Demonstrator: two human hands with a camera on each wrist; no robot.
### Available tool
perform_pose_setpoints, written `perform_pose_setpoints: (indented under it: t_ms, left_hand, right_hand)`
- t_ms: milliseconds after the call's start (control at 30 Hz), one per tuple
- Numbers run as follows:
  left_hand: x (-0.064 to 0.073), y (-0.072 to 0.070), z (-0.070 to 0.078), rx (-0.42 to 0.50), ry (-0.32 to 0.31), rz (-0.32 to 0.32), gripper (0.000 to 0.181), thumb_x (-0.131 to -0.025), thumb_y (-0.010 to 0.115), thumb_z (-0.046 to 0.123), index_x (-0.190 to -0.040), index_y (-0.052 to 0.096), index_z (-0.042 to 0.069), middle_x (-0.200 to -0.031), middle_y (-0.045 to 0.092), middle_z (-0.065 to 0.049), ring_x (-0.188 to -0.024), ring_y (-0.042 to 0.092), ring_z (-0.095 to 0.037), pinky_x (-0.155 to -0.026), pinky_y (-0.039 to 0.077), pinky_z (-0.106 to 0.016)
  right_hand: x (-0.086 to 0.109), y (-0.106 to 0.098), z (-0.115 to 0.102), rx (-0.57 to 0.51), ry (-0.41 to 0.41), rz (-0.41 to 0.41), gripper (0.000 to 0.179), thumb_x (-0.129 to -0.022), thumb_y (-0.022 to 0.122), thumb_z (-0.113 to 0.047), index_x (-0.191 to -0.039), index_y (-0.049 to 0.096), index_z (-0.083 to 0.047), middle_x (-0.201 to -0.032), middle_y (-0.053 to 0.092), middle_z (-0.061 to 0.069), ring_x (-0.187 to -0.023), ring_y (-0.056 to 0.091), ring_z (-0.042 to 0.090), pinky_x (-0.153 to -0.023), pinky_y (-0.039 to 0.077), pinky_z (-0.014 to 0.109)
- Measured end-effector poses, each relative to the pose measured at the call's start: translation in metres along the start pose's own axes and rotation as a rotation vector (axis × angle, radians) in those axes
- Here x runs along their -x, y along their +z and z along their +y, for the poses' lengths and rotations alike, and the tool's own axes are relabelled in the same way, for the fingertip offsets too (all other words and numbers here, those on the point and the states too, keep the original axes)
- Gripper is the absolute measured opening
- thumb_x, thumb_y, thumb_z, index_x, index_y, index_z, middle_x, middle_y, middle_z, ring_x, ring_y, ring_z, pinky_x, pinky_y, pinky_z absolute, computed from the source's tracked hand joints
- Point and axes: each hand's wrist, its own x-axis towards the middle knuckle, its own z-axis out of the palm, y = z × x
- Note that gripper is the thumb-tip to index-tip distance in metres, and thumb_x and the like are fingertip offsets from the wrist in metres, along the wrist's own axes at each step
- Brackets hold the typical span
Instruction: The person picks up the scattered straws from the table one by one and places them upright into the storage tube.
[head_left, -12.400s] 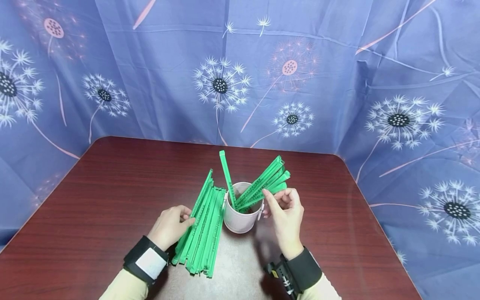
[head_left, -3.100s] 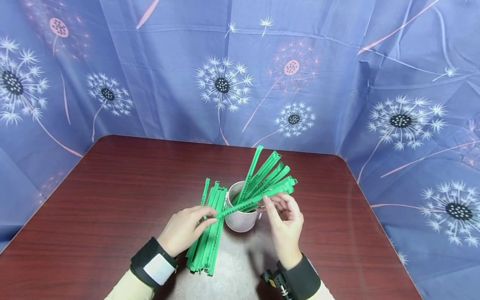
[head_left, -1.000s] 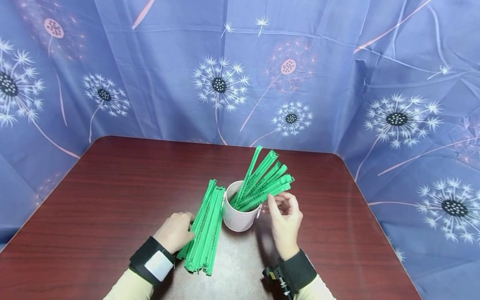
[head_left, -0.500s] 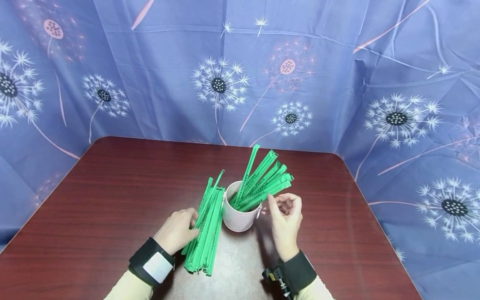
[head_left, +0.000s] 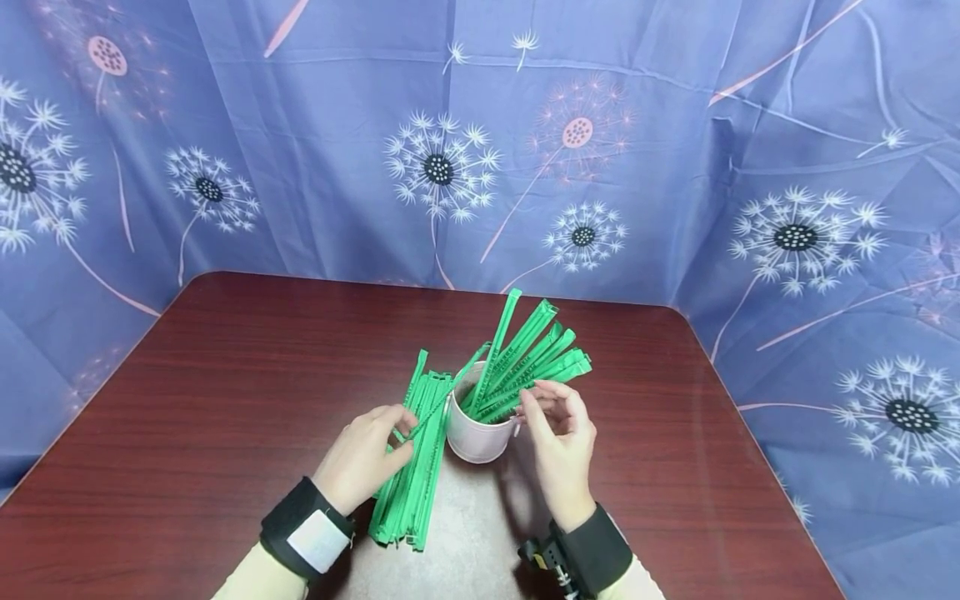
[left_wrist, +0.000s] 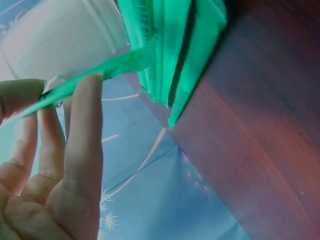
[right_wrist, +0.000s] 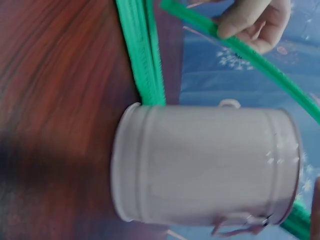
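Note:
My left hand (head_left: 363,454) pinches one long, thin green wrapped stick (head_left: 450,392) with dark print, near its lower end. This stick slants up to the right, its far end overlapping the rim of a small white bucket (head_left: 478,442). Below that hand lies a pile of similar green sticks (head_left: 420,492), just left of the bucket. More green sticks (head_left: 525,354) stand in the bucket, most of them leaning right. My right hand (head_left: 566,450) is at the bucket's right rim, fingers loosely bent, thumb and fingertips right at the lowest leaning sticks.
The dark red wood-grain table (head_left: 247,358) bears a pale bright patch (head_left: 472,533) in front of the bucket. A blue curtain (head_left: 330,167) with dandelion prints hangs behind and beside the table. Both wrists wear black bands, the left band (head_left: 307,529) with a white patch.
My left hand has lifted a stick off the pile and moved it up and right toward the bucket. My right hand has shifted slightly left. The bucket holds more sticks than in the oldest frame.

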Motion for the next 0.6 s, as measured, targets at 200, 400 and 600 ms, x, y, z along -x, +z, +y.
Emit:
perform_pose_setpoints:
  t_ms: [200,400,600]
  left_hand:
    - [0.001,0.001,0.004,0.006,0.042,0.006,0.017,-0.083,0.071,0.007,-0.098,0.069,0.015,-0.094,0.069,0.001,-0.077,0.067,-0.011,-0.067,0.053,-0.025]
    - [0.002,0.001,0.004,-0.015,0.129,0.043,0.019,-0.081,0.074,0.005,-0.094,0.071,0.018,-0.093,0.07,0.003,-0.077,0.068,-0.01,-0.067,0.053,-0.025]
    - [0.003,0.002,0.003,-0.007,0.168,0.063,0.022,-0.08,0.075,0.003,-0.094,0.072,0.02,-0.091,0.07,0.005,-0.077,0.067,-0.009,-0.067,0.052,-0.024]
  right_hand:
    - [0.003,0.007,-0.009,0.038,-0.035,-0.169,0.038,-0.084,0.069,0.01,-0.12,0.058,0.012,-0.108,0.073,0.0,-0.09,0.071,0.01,-0.077,0.058,0.023]
    - [0.005,0.013,-0.015,0.025,0.003,-0.286,0.038,-0.081,0.071,0.012,-0.118,0.062,0.007,-0.111,0.072,0.013,-0.095,0.07,0.012,-0.08,0.059,0.027]
    - [0.007,0.013,-0.017,-0.005,0.016,-0.3,0.018,-0.086,0.068,0.009,-0.104,0.067,0.006,-0.104,0.072,0.021,-0.087,0.071,0.009,-0.078,0.058,0.024]
